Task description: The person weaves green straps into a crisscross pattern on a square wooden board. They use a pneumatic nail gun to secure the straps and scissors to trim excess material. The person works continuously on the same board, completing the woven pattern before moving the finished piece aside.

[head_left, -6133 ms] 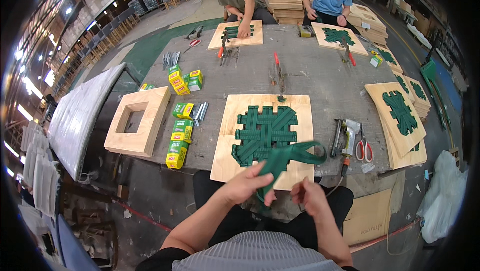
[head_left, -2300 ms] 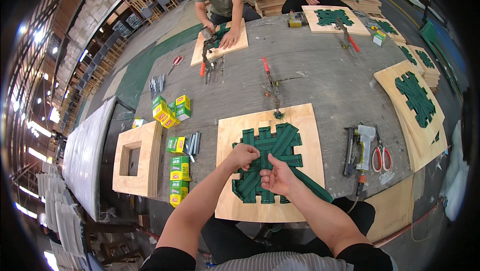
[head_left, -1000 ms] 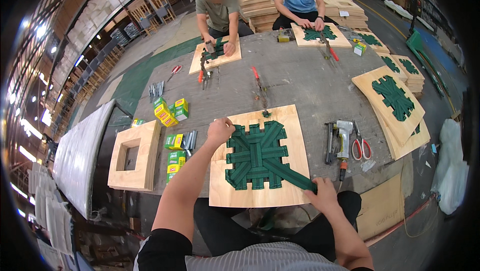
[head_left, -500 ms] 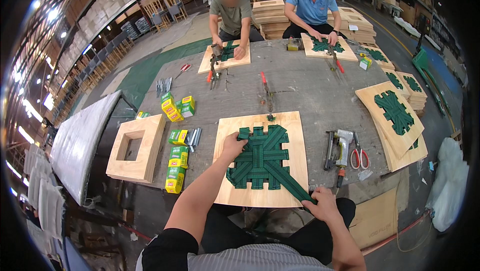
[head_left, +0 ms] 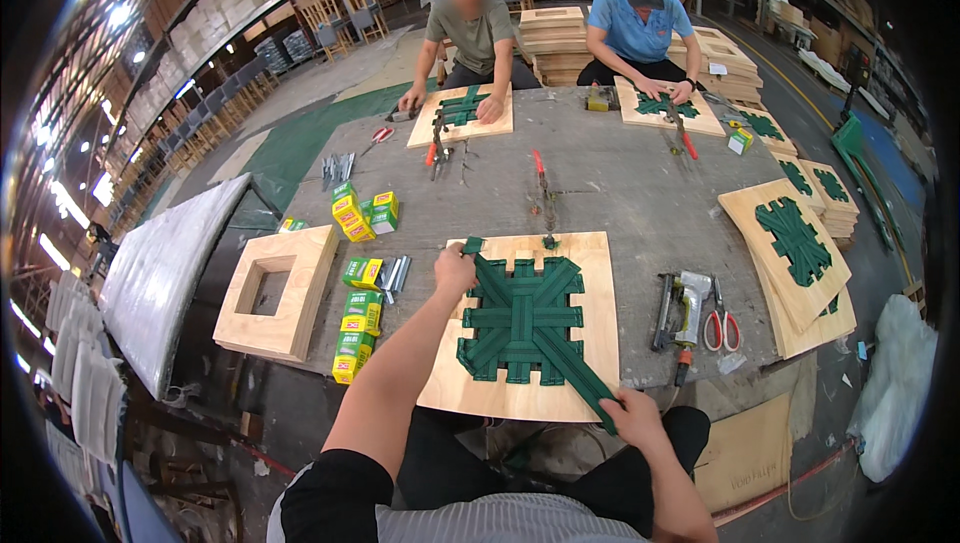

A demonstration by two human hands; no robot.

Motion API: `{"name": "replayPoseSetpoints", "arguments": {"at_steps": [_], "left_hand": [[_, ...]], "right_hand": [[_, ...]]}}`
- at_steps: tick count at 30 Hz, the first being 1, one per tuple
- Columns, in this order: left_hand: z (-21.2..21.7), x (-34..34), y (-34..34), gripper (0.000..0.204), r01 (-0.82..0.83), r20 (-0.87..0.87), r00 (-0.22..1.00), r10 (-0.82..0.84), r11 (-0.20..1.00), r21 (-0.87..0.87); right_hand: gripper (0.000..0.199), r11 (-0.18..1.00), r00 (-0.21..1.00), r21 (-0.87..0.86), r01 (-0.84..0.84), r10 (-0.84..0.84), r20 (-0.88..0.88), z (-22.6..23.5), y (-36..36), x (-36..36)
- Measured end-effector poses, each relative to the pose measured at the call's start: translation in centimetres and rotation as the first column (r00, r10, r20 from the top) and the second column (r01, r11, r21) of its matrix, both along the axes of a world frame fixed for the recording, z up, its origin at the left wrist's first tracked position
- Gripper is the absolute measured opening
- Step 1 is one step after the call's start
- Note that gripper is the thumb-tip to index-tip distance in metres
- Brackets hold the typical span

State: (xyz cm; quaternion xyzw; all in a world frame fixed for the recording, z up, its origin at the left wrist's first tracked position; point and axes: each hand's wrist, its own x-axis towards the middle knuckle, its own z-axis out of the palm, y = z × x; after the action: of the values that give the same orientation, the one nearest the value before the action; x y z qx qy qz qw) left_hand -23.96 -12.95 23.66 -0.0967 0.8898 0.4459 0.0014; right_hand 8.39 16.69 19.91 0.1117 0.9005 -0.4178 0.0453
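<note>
A square plywood board [head_left: 598, 273] with green webbing woven across its middle lies on the table in front of me. One green strap [head_left: 540, 333] runs diagonally over the weave, from the far left corner to the near right. My left hand [head_left: 455, 268] grips the strap's far end at the board's top left. My right hand [head_left: 630, 411] grips the strap's near end past the board's lower right edge. The strap looks stretched taut between both hands.
A staple gun [head_left: 682, 308] and red-handled scissors [head_left: 718, 318] lie right of the board. Green and yellow staple boxes [head_left: 357, 318] and a bare wooden frame [head_left: 275, 291] sit to the left. Two people work on similar boards [head_left: 462, 113] across the table. Finished boards [head_left: 795, 258] are stacked at right.
My left hand has moved the strap end up to the board's far left corner while my right hand pulled the other end down right, laying the strap diagonally across the weave.
</note>
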Motion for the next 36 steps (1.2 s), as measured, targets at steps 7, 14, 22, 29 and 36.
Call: {"name": "replayPoseSetpoints", "arguments": {"at_steps": [7, 14, 22, 29, 36], "left_hand": [[-2.1, 2.0, -1.0, 0.026, -0.029, 0.218, 0.974, -0.065, 0.916, 0.401], [-1.4, 2.4, -2.2, 0.025, -0.102, 0.191, 0.98, -0.048, 0.704, 0.703], [-1.8, 4.6, -2.5, 0.023, -0.062, 0.16, 0.98, -0.119, 0.582, 0.811], [-0.8, 5.4, -2.9, 0.02, 0.013, 0.15, 0.966, -0.209, 0.622, 0.783], [-1.6, 5.6, -2.9, 0.014, 0.017, 0.122, 0.977, -0.175, 0.635, 0.773]], "right_hand": [[0.035, 0.999, 0.98, 0.001, 0.051, -0.051, 0.191, -0.7, 2.9, 3.2], [0.03, 0.99, 0.999, 0.137, 0.026, -0.019, -0.051, 1.7, 2.2, -2.7], [0.017, 0.913, 0.858, -0.243, -0.328, 0.18, -0.48, 5.4, -8.6, -20.8], [0.019, 0.887, 0.809, -0.077, -0.455, 0.376, -0.451, 6.3, -13.4, -27.1], [0.018, 0.903, 0.793, -0.01, -0.429, 0.371, -0.483, 5.9, -13.6, -27.6]]}}
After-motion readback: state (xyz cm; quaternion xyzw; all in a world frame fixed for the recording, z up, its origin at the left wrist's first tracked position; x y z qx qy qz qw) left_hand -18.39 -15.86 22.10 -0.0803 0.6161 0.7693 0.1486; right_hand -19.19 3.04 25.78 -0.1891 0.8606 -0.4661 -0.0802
